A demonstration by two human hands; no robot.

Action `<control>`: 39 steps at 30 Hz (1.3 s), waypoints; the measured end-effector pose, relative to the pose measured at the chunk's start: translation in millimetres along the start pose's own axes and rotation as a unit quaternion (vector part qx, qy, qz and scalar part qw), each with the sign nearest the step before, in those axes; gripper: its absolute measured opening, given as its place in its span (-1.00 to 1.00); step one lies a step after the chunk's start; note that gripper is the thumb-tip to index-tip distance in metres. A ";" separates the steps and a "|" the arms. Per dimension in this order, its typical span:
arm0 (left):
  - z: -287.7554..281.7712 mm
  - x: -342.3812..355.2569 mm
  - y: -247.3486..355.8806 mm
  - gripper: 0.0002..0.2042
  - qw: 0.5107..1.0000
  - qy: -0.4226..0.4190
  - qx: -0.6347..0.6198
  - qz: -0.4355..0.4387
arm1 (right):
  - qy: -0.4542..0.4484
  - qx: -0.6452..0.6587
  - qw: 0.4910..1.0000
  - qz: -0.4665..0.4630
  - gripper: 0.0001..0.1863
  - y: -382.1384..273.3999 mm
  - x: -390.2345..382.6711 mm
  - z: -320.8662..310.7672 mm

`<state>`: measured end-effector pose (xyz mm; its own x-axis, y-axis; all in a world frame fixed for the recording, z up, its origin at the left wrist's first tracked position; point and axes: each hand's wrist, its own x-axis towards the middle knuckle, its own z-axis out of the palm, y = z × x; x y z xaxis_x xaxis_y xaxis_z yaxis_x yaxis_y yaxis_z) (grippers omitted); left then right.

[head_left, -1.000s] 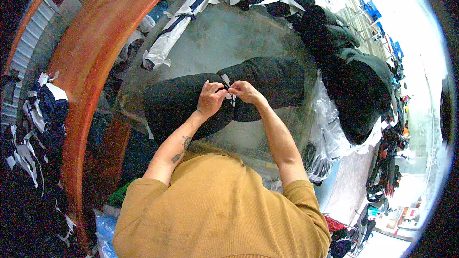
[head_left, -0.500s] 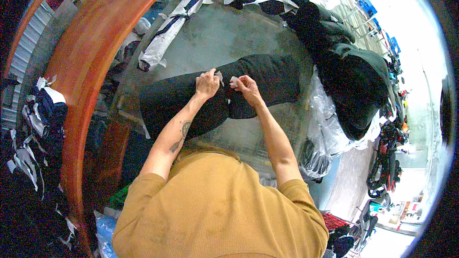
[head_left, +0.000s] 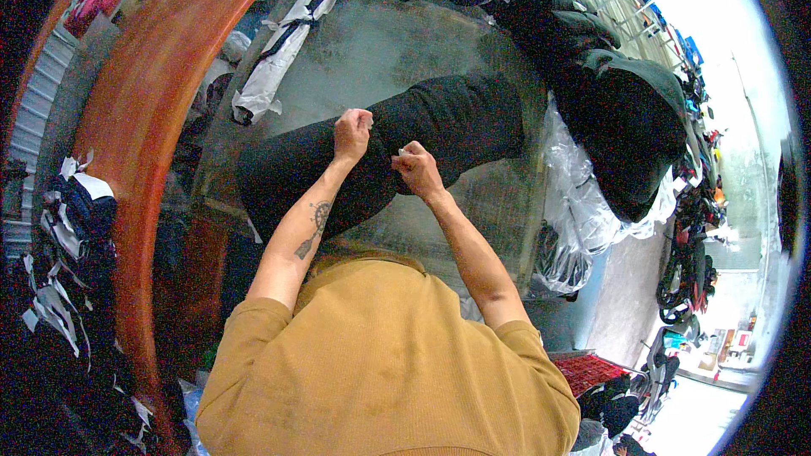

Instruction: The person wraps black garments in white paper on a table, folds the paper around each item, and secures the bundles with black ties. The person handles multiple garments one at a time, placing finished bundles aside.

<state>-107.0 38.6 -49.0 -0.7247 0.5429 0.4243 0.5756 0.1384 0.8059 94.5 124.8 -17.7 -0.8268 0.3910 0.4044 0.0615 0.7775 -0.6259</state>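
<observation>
A long dark fabric piece, creased at its right end, lies across the worn grey table in front of me. Over its middle, my left hand is closed on a small pale scrap, perhaps paper, at the fabric's upper edge. My right hand, lower and to the right, is pinched on another small pale scrap against the fabric. The fabric between my hands is partly in shadow, so its detail is hard to make out.
A white-and-navy bundle lies at the back left. A large dark fabric pile fills the right side, beside crumpled clear plastic. A curved orange wooden board stands left, with dark scrap-strewn cloth beyond it.
My hands have drawn apart: the left has moved up and left, the right slightly lower. The pale strip that lay between them on the fabric now shows only as scraps in my fingers.
</observation>
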 end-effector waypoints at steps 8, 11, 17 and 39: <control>-30.1 -2.6 16.4 -0.75 0.940 0.014 -0.289 -0.180 | 0.049 0.147 0.976 0.151 -0.89 6.2 -6.9 -6.9; -43.3 -20.3 28.9 -0.76 0.916 -0.062 -0.319 -0.236 | 0.066 0.336 0.899 0.273 -0.86 11.9 -15.5 -12.7; 13.8 -107.7 105.9 -0.78 0.954 -0.170 -0.243 -0.047 | 0.076 0.578 0.697 0.419 -0.65 -36.4 -67.1 -23.1; -213.2 -206.6 34.5 0.00 0.928 0.220 0.244 -0.174 | 0.322 0.253 0.668 0.622 -0.33 21.8 -453.6 -109.6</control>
<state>-18.2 -245.4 -20.8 -0.9215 0.0192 0.3880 0.3035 0.6588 0.6883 532.2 18.3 -141.8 0.1096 0.8364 -0.5370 0.1454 -0.5479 -0.8238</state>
